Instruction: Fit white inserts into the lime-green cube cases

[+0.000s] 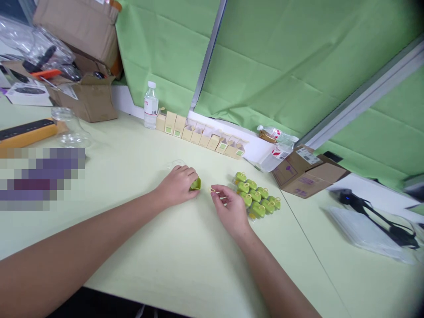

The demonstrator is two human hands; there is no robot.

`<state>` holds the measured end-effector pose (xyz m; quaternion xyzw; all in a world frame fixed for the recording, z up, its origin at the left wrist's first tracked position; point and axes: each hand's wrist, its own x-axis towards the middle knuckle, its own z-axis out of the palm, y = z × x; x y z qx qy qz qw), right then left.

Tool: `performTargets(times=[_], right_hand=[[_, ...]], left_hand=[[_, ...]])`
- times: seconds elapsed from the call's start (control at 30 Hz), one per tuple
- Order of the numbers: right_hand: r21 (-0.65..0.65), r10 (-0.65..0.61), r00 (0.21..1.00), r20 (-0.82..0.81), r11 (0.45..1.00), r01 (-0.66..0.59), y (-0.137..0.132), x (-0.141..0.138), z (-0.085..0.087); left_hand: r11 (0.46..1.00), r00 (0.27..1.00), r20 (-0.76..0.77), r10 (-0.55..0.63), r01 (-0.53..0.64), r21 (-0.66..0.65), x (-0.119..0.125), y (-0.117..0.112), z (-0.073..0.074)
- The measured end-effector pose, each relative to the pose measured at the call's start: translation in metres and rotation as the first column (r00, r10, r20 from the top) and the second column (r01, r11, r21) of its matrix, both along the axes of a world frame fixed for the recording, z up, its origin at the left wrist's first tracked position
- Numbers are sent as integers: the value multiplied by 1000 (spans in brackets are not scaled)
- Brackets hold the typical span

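My left hand (pixel 178 185) is closed around a small green case (pixel 196 183), which my fingers partly cover. Between the thumb and fingertips of my right hand (pixel 230 207) is a small pale yellow ring-like piece (pixel 212 189), a short gap to the right of the case. Just beyond the right hand stand several small green cases with yellow loop handles (pixel 255 195), grouped closely on the table. A clear plastic piece (pixel 177 164) lies behind my left hand, partly hidden by it.
Small cardboard boxes (pixel 198 133) line the table's back, beside a water bottle (pixel 151 106). Bottles in clear plastic (pixel 280 150) and a carton (pixel 306 172) stand back right. A clear jar (pixel 71 128) and an open box (pixel 89 98) are left; a black cable device (pixel 377 216) lies right.
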<state>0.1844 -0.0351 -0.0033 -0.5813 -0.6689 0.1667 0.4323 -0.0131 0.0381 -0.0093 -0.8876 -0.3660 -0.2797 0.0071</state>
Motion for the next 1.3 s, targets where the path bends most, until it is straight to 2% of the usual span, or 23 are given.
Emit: performTargets(times=[0.13, 0.23, 0.33, 0.43, 0.77, 0.97, 1.13, 1.3], right_hand=[[85, 8, 1000, -27, 996, -6, -4, -3, 6], [138, 41, 999, 25, 990, -44, -8, -6, 11], [148, 60, 994, 94, 986, -73, -12, -8, 14], [138, 52, 991, 121, 988, -69, -13, -9, 14], [135, -44, 988, 145, 991, 24, -19, -18, 16], [102, -93, 993, 73, 991, 85, -18, -19, 12], [162, -68, 997, -33, 984, 73, -16, -23, 8], [199, -23, 996, 92, 980, 5, -16, -24, 11]], left_hand=[[992, 986, 103, -130, 129, 11, 0, -5, 6], [969, 955, 170, -245, 246, 19, 2, -12, 10], [940, 919, 206, -336, 340, 16, 4, -18, 12], [922, 897, 228, -378, 388, 1, 6, -22, 12], [923, 901, 204, -383, 383, 40, 10, -29, 12], [941, 918, 209, -338, 329, 77, 15, -36, 10], [950, 922, 231, -311, 299, 85, 16, -38, 8], [943, 916, 226, -333, 321, 89, 15, -37, 7]])
